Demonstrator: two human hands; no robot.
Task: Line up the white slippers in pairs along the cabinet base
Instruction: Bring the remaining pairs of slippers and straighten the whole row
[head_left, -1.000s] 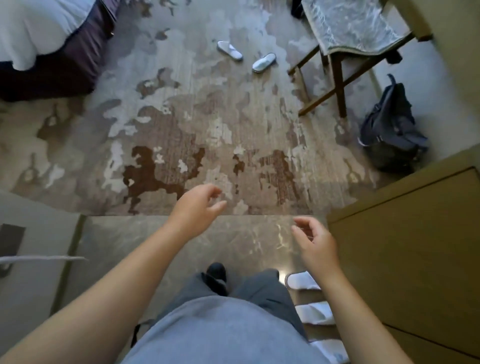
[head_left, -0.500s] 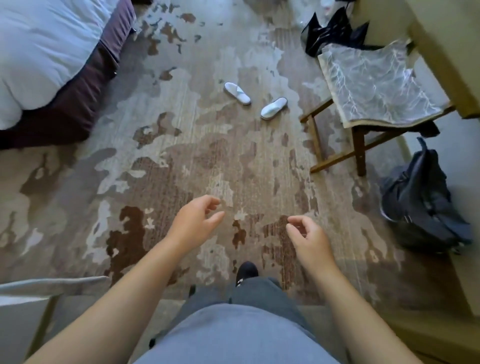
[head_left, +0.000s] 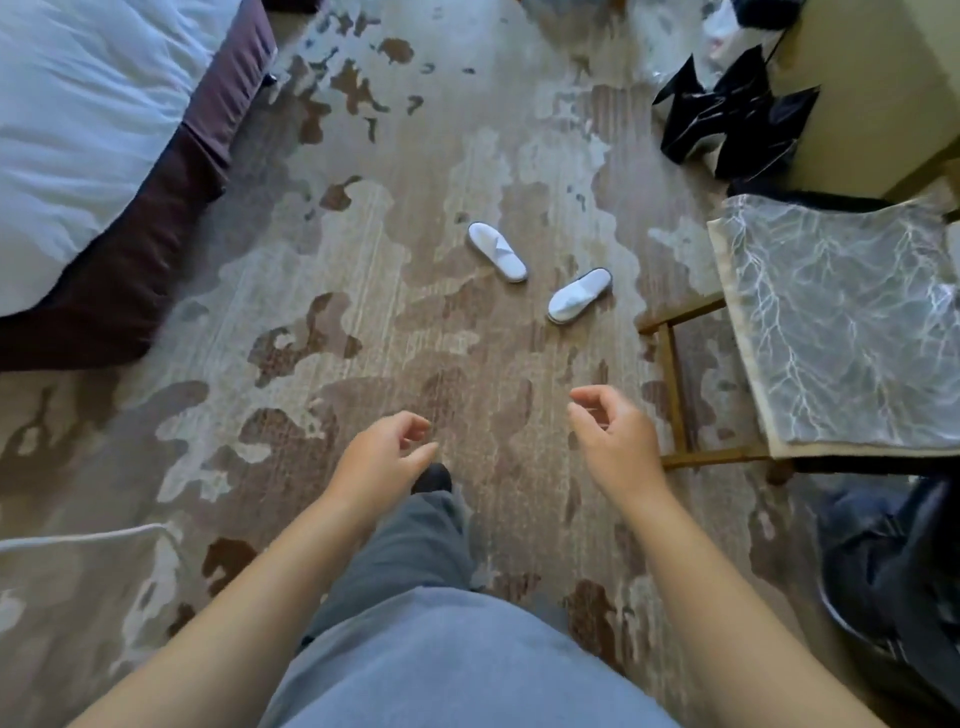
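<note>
My left hand hangs loosely curled, holding nothing. Ahead on the patterned beige-brown carpet lie two white fabric slippers, apart and splayed. My right hand hangs relaxed and empty too.

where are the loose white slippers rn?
Head view, upper centre: the two white slippers lie apart on the patterned carpet, just left of the wooden stool, beyond both hands.

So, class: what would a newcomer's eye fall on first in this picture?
Two white slippers, the left slipper and the right slipper, lie apart on the patchy carpet, splayed at angles. Nearer, the left hand and right hand hang empty, fingers loosely curled. A bed fills the upper left.
</note>
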